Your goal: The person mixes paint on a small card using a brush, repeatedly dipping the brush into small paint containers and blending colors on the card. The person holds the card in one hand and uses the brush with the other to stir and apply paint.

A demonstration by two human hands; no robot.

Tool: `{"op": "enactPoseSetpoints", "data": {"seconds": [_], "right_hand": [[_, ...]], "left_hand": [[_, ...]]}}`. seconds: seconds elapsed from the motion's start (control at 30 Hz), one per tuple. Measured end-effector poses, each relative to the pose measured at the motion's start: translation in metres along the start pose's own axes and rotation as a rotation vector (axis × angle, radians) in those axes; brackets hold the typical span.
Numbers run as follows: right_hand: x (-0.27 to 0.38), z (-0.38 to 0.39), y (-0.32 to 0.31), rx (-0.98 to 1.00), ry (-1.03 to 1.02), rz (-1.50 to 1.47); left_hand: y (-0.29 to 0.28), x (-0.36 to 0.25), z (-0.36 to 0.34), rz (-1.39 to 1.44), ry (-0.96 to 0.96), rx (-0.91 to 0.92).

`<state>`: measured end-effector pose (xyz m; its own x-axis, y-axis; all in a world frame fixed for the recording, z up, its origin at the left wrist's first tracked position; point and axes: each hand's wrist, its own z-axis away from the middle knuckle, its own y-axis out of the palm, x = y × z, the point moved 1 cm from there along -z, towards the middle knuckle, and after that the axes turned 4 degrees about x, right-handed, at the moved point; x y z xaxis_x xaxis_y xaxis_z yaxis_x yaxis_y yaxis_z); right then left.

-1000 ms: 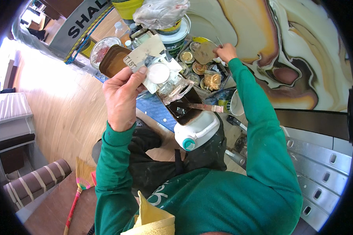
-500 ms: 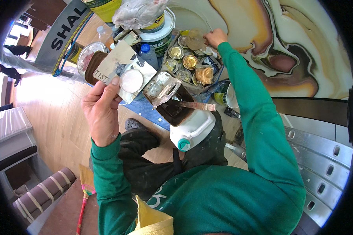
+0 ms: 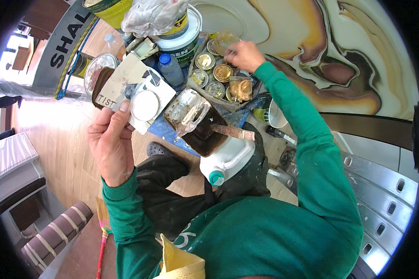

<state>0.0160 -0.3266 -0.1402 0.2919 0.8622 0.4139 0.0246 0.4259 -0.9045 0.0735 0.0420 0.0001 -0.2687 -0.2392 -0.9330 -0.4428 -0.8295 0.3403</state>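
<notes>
My left hand [image 3: 108, 151] grips a piece of pale card [image 3: 122, 78] by its near edge, thumb on top. A white round lid or shallow dish [image 3: 145, 105] rests on the card, beside dark paint smears. My right hand [image 3: 246, 56] reaches over a box [image 3: 228, 106] of small round jars, its fingers pinched together. Whatever they hold, if anything, is too blurred to tell. Close to those fingertips is a translucent amber piece [image 3: 226, 39]. Among the jars are an orange-gold one [image 3: 222, 72] and a square container with copper-coloured contents [image 3: 240, 88].
A brown-stained tub [image 3: 201, 139] with a brush [image 3: 237, 132] across it stands beside a white jug [image 3: 230, 160]. Behind are a blue-capped bottle [image 3: 171, 69] and paint buckets [image 3: 184, 44]. A marbled panel [image 3: 321, 56] is at the right, above a metal ladder [image 3: 377, 204].
My right hand has moved left and slightly down, over the jars. My left hand, with the card and the white lid, has shifted slightly left and down in the view.
</notes>
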Motion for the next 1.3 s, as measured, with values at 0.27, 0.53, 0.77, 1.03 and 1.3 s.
{"op": "enactPoseSetpoints", "data": {"seconds": [0.27,0.53,0.77,1.03,1.3], "right_hand": [[0.031,-0.043,0.066,0.181,0.036,0.151],[0.031,-0.060,0.072,0.252,0.169,0.140],[0.025,-0.073,0.077,0.310,0.199,0.173],[0.028,-0.091,0.078,0.448,0.322,0.252],[0.028,-0.086,0.076,0.334,0.376,0.176]], "left_hand": [[-0.001,-0.004,0.004,0.028,0.010,0.061],[-0.003,-0.011,0.013,0.025,0.025,0.003],[-0.006,-0.007,0.010,-0.004,-0.021,-0.028],[-0.004,-0.007,0.007,-0.067,-0.046,-0.026],[0.000,-0.006,0.004,-0.028,0.006,-0.046]]}}
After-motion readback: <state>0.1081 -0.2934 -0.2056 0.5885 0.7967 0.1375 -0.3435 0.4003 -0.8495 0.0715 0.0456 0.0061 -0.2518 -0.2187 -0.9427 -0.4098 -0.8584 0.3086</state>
